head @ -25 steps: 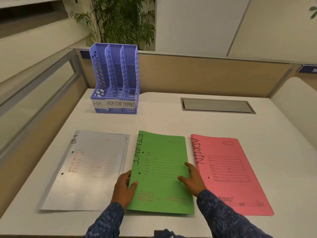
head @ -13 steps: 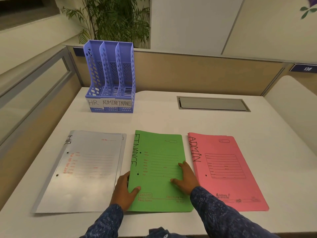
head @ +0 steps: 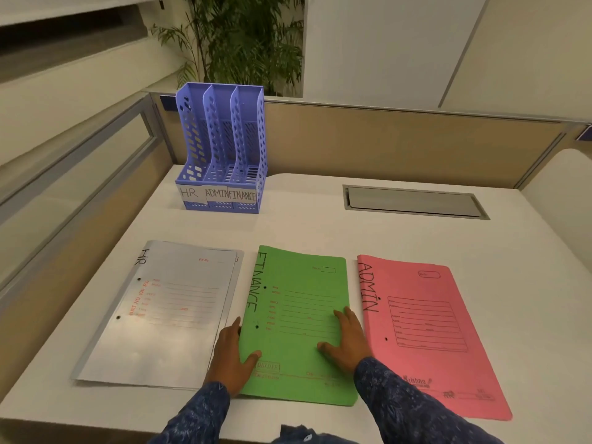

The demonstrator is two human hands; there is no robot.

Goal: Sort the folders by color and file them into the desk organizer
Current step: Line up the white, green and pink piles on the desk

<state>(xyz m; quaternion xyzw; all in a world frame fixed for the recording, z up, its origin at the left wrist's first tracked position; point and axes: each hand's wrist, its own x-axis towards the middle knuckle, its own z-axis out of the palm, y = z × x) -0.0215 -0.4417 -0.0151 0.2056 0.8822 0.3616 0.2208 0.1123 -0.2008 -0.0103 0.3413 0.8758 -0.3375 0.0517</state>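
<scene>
Three folders lie side by side on the white desk (head: pixel 304 225): a grey one marked HR (head: pixel 166 309) at left, a green one marked FINANCE (head: pixel 301 302) in the middle, a pink one marked ADMIN (head: pixel 426 328) at right. My left hand (head: pixel 230 357) grips the green folder's left edge, thumb on top and fingers under it. My right hand (head: pixel 349 338) lies flat on the green folder near its right edge. A blue three-slot desk organizer (head: pixel 224 145), labelled HR, ADMIN, FINANCE, stands empty at the back left.
A grey cable flap (head: pixel 413 203) is set into the desk at the back right. A tan partition (head: pixel 400 145) runs along the far edge, with a potted plant (head: pixel 246 40) behind it. A glass-and-tan panel borders the left side.
Both hands stay on the green folder. My right hand has slid slightly toward its right edge. The head view has shifted a little.
</scene>
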